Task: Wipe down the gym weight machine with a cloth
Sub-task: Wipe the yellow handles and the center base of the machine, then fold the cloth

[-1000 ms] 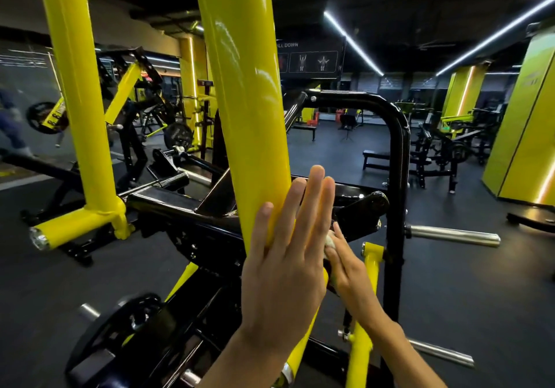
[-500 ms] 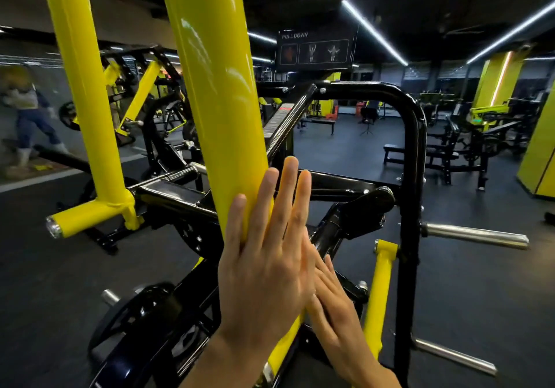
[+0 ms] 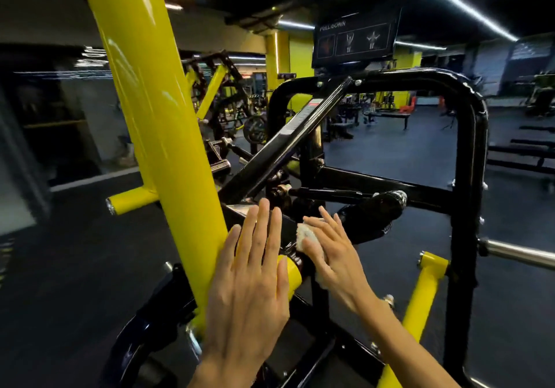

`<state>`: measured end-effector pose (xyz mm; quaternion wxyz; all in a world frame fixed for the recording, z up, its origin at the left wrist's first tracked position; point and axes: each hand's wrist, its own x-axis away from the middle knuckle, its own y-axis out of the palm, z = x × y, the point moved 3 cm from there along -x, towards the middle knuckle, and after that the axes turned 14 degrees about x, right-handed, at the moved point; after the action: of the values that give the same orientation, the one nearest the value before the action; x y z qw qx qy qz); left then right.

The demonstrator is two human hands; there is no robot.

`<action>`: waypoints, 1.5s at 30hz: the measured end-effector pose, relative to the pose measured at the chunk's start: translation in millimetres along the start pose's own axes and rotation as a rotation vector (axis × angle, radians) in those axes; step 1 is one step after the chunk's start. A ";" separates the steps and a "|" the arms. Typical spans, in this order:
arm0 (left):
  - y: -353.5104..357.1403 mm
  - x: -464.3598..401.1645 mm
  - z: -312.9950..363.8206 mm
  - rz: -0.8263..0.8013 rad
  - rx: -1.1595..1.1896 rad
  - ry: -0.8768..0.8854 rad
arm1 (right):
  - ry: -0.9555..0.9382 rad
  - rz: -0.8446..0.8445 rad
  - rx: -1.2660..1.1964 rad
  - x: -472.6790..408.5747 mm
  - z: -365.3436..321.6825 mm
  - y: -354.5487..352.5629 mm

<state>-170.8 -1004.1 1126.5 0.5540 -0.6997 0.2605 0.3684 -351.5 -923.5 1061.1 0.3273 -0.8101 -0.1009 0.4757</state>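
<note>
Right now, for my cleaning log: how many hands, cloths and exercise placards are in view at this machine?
Hands: 2, left hand and right hand
Cloth: 1
Placard: 1
Total: 4

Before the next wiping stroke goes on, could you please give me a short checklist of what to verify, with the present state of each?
1. Cloth under the right hand: ok, fingers lie straight over it.
2. Cloth pressed against the black frame: cannot tell, the hand hides the contact.
3. Left hand braced flat on the yellow post: ok.
4. Left fingers clear of the cloth: ok, apart.
5. Cloth clean enough: cannot tell, mostly covered.
</note>
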 end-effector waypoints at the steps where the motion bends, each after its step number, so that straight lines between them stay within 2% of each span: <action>1: 6.6 3.2 5.6 -0.020 -0.003 -0.004 | -0.017 0.017 -0.019 3.3 -4.1 1.5; 6: 32.5 9.2 18.1 -0.126 -0.039 -0.072 | -0.126 0.007 -0.182 30.7 -33.0 11.7; 11: 44.4 9.5 16.6 -0.186 -0.050 -0.132 | -0.319 -0.006 -0.113 18.4 -14.0 1.7; 15: 50.8 9.9 16.1 -0.232 -0.077 -0.171 | -0.176 -0.008 -0.107 -0.8 23.5 2.9; 19: 59.3 10.5 12.5 -0.304 -0.086 -0.221 | -0.068 -0.007 -0.123 -4.0 22.3 4.6; 23: 58.8 12.9 13.0 -0.354 -0.043 -0.212 | 0.001 -0.197 -0.228 -5.7 17.2 -6.9; 26: 55.0 6.5 20.4 -0.361 0.159 -0.263 | 0.095 -0.378 -0.432 -11.7 8.0 -34.2; 28: 51.8 -4.1 25.8 -0.336 0.342 -0.295 | 0.143 -0.423 -0.569 -15.5 0.3 -54.8; 33: 52.6 -39.9 9.2 -0.359 0.979 -0.645 | 0.381 -0.394 -0.740 -31.9 -5.9 -90.4; 36: 51.5 -59.7 2.5 -0.318 1.317 -0.656 | 0.442 -0.378 -0.893 -45.0 -6.9 -107.2; 40: 35.0 -81.5 8.9 -0.310 1.539 -0.635 | 0.425 -0.470 -1.012 -54.8 -17.3 -130.4; 45: 28.6 -109.0 11.3 -0.290 1.649 -0.699 | 0.481 -0.555 -1.095 -51.8 -21.2 -139.9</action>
<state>-260.0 -1005.1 1196.2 0.9676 0.0445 0.1680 0.1830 -340.4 -850.3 1192.4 -0.0083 -0.8871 -0.4578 0.0593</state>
